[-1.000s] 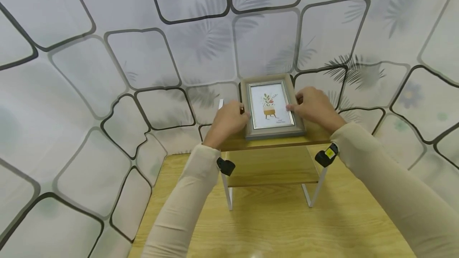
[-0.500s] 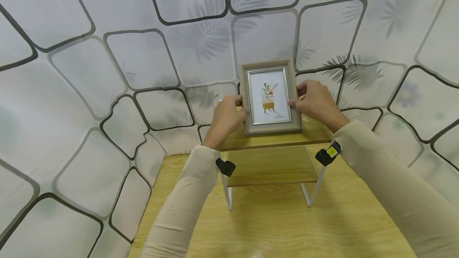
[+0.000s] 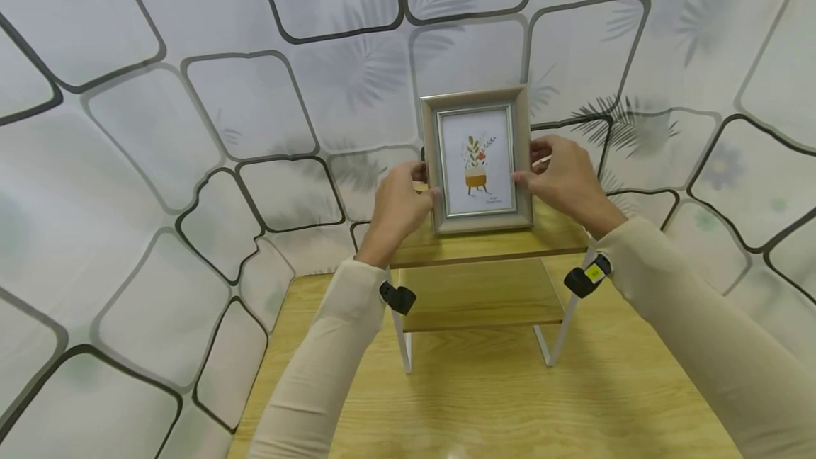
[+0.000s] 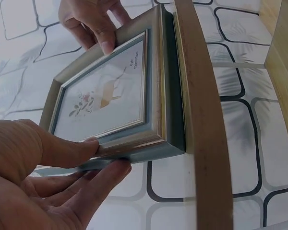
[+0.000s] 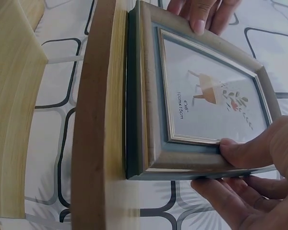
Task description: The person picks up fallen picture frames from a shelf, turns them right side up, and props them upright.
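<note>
A picture frame [image 3: 477, 224] with a plant-pot print stands tilted a little back, its lower edge on the wooden top of a small table [image 3: 554, 236]. My left hand [image 3: 400, 207] pinches its left side, thumb on the front border and fingers behind the edge. On the opposite side my right hand [image 3: 566, 176] grips the border the same way. The left wrist view shows the thumb and fingers of the left hand [image 4: 53, 167] on either side of the frame's edge. In the right wrist view, the right hand [image 5: 259, 167] holds the other edge. The frame's back is hidden.
Below the tabletop lies a lower wooden shelf [image 3: 484, 296] between white metal legs [image 3: 403, 338]. Patterned fabric walls [image 3: 255, 112] rise close behind and at the sides. Light wood flooring [image 3: 484, 409] spreads in front.
The picture frame has swung up from lying leaned far back to nearly upright, its top edge rising. Both hands have kept hold of its sides and moved up slightly with it.
</note>
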Demonstrator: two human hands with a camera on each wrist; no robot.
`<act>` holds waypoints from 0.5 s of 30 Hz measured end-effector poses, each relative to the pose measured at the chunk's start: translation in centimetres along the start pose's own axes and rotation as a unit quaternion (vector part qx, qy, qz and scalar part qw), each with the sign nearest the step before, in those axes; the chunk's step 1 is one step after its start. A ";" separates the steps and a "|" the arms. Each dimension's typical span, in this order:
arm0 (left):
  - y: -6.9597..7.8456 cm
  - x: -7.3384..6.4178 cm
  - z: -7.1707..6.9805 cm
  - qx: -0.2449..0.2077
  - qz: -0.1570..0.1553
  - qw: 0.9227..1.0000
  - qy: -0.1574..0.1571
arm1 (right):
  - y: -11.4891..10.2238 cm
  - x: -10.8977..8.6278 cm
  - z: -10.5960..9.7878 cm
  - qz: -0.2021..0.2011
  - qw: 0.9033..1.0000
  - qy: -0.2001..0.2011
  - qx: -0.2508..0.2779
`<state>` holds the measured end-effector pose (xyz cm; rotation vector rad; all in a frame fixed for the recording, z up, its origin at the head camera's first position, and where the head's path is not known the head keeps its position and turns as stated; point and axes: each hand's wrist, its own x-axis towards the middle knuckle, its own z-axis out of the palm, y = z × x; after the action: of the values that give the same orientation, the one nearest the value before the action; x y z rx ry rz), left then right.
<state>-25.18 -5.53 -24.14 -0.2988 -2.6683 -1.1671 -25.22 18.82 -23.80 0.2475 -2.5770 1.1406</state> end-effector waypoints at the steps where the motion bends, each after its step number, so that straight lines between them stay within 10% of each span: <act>1: 0.0 0.0 -0.1 -0.005 0.000 1.000 0.001 | 0.0 0.0 0.0 -0.002 1.000 0.004 0.002; 15: -0.6 -0.7 -0.6 -0.100 0.018 0.995 -0.017 | 1.0 -0.9 0.2 -0.049 0.998 0.043 0.023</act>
<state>-24.62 -6.43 -24.34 -0.3997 -2.5649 -1.4335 -24.70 19.37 -24.86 0.3243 -2.4388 1.1516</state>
